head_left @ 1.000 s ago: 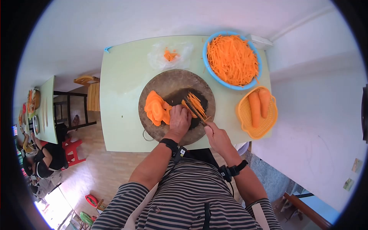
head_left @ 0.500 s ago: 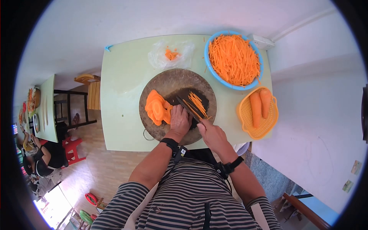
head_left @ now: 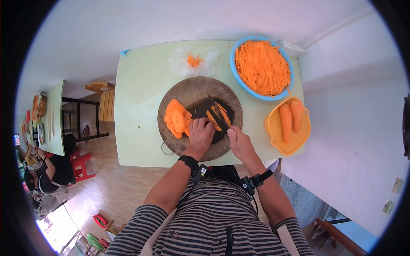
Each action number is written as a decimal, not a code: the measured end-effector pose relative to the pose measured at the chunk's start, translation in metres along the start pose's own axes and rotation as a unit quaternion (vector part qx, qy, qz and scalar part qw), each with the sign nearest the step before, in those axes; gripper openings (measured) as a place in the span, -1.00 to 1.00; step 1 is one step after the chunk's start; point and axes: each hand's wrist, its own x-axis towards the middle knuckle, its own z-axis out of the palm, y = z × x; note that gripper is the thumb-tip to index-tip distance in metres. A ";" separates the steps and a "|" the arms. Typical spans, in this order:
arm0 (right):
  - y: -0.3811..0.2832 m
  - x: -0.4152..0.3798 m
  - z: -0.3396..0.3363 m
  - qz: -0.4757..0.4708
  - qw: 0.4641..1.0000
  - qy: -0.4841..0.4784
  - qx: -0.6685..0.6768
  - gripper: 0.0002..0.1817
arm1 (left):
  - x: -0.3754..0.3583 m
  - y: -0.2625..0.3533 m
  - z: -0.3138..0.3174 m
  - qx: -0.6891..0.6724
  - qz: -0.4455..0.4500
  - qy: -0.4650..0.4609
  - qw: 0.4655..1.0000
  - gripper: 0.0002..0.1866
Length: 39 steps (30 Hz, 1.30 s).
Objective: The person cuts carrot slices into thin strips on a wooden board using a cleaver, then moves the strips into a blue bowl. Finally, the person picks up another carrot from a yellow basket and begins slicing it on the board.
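Note:
My right hand grips a kitchen knife by its handle, the dark blade angled up and to the left over a round wooden chopping board. Carrot slices lie just left of the blade. My left hand has its fingers curled and pressed together, fingertips holding these slices. Beside it on the left rests a pile of overlapping carrot slices. Cut carrot strips lie right of the blade, partly hidden by it.
A blue basin heaped with carrot shreds stands at the back right. Below it, a yellow basket holds two whole carrots. Carrot scraps lie on a clear plastic bag. At far left, a person sits near another table.
The knife has moved slightly right and its blade stands steeper. Carrot slices now show between my left fingertips and the blade. The whole view has shifted a little.

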 end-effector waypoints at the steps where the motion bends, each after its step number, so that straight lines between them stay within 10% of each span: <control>1: -0.007 -0.006 -0.004 -0.005 1.000 0.005 -0.010 -0.61 | 0.000 0.000 0.001 0.003 -0.007 0.002 1.000 -0.84; 39: 0.030 -0.054 -0.003 -0.033 0.999 0.018 -0.022 -0.55 | 0.000 0.004 0.002 0.028 -0.049 -0.089 0.994 -0.59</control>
